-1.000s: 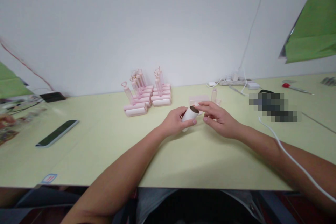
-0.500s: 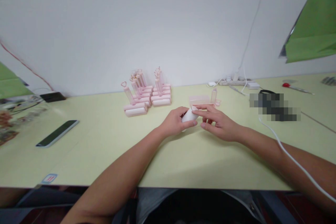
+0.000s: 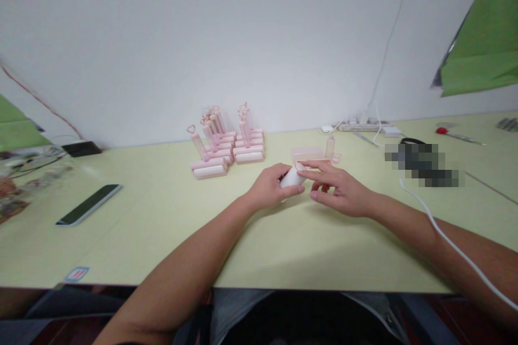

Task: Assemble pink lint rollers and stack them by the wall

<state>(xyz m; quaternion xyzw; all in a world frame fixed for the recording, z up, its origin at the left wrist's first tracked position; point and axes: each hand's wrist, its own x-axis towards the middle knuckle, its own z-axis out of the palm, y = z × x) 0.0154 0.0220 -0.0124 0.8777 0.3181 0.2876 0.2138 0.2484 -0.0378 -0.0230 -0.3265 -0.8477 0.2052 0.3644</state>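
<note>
My left hand point(image 3: 272, 187) is wrapped around a short white cylinder point(image 3: 292, 177), tilted just above the table, thumb along its near side. From the right, my right hand point(image 3: 339, 186) reaches over with its fingertips at the cylinder's upper end; its fingers are spread and its thumb stands apart. Whether anything small lies under those fingertips is hidden. Just beyond my hands are a pale pink translucent case point(image 3: 307, 153) and an upright clear pink tube point(image 3: 329, 148) with a pink heart-shaped loop point(image 3: 336, 158) beside it.
Several pink-and-white rolls with upright heart-topped tubes point(image 3: 209, 168) stand in two rows at the back. A phone point(image 3: 89, 205) lies at left. At right are a power strip point(image 3: 362, 126), a red-handled tool point(image 3: 459, 135) and a white cable point(image 3: 445, 242) crossing my right forearm.
My right hand has shifted very slightly to the right at the cylinder's end. My left hand keeps the same grip, and the other things stay where they were.
</note>
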